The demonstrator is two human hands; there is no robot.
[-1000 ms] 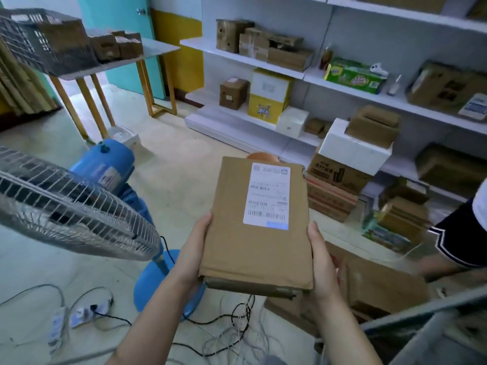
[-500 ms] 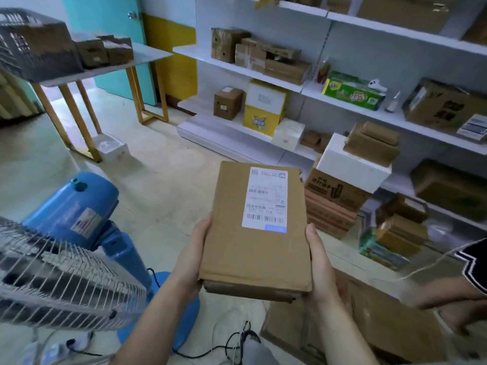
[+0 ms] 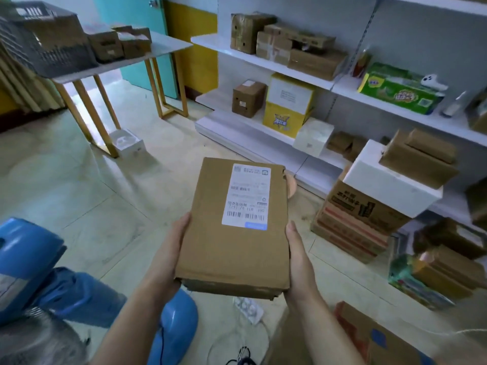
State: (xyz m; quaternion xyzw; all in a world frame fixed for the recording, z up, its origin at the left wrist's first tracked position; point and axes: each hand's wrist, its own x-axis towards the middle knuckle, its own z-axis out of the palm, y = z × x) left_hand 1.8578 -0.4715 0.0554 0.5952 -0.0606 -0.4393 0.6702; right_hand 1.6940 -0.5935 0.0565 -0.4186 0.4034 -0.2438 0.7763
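A flat brown cardboard parcel (image 3: 224,248) with a white shipping label (image 3: 247,197) on top is held level in front of me, over the floor. My left hand (image 3: 171,248) grips its left edge, thumb along the side and fingers hidden underneath. My right hand (image 3: 299,262) grips the right edge the same way. The label's barcode end faces me.
White wall shelves (image 3: 266,63) at the right carry several cartons. A white foam box (image 3: 392,183) sits on stacked cartons (image 3: 353,222) on the floor. A blue standing fan (image 3: 31,259) is at lower left, a table (image 3: 163,46) with a crate (image 3: 39,38) at back left. Cables lie by my feet.
The view has moved forward and left toward the shelves; the fan has slid down and left in the picture, and the other person at the right has left view. The parcel stays held in both hands.
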